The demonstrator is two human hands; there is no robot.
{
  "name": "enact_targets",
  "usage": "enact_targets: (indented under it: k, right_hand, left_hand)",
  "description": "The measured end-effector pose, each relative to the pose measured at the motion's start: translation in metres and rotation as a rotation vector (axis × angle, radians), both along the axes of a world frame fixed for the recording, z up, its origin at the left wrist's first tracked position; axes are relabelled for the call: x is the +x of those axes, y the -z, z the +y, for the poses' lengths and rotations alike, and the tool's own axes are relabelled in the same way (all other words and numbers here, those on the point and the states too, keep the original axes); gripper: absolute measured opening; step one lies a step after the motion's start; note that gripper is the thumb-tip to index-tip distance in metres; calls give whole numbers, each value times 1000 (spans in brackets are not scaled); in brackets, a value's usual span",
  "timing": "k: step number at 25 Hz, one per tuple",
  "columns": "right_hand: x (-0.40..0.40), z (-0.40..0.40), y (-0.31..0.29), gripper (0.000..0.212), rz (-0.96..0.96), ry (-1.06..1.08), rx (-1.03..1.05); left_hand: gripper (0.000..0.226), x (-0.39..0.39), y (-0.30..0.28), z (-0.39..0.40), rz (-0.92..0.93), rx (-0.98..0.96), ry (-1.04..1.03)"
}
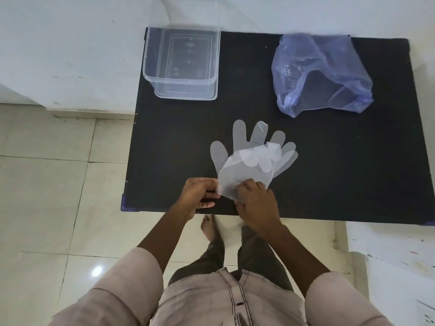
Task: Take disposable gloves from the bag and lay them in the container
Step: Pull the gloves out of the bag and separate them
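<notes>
A stack of thin translucent disposable gloves point(251, 158) lies on the black table point(329, 161) near its front edge, fingers pointing away from me. The top glove is folded back over the ones beneath it. My left hand point(200, 195) pinches the cuff end at the left. My right hand point(255, 203) presses and grips the cuff end from the right. A crumpled blue plastic bag point(322, 74) lies at the far right of the table, its mouth toward me. A clear rectangular container point(181, 64) stands at the far left corner, with nothing visible inside.
The clear lid point(188, 12) leans against the white wall behind the container. Tiled floor lies to the left and below the table's front edge. My bare foot point(208, 228) shows under the table edge. A white paint-flecked surface point(395, 250) stands at the lower right.
</notes>
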State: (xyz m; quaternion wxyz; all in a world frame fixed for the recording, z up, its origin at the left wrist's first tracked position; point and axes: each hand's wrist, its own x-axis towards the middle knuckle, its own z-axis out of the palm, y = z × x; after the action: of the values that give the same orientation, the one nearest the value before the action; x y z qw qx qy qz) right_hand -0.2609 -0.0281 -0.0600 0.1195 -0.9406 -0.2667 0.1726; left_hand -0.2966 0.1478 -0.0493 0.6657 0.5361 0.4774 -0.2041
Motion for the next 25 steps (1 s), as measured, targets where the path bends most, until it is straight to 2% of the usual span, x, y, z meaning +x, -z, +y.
enact_targets:
  k: [4, 11, 17, 25]
  right_hand:
    - [-1, 0, 1, 33, 14, 18, 18]
    - [-4, 0, -1, 30, 19, 49, 28]
    - [-6, 1, -2, 34, 44, 63, 27]
    - [-6, 4, -4, 47, -2, 102, -14]
  left_hand:
    - [15, -8, 6, 1, -43, -12, 3]
    - [12, -7, 10, -5, -71, 81, 45]
    - [13, -3, 11, -10, -38, 117, 47]
    - [33, 12, 11, -22, 65, 292, 37]
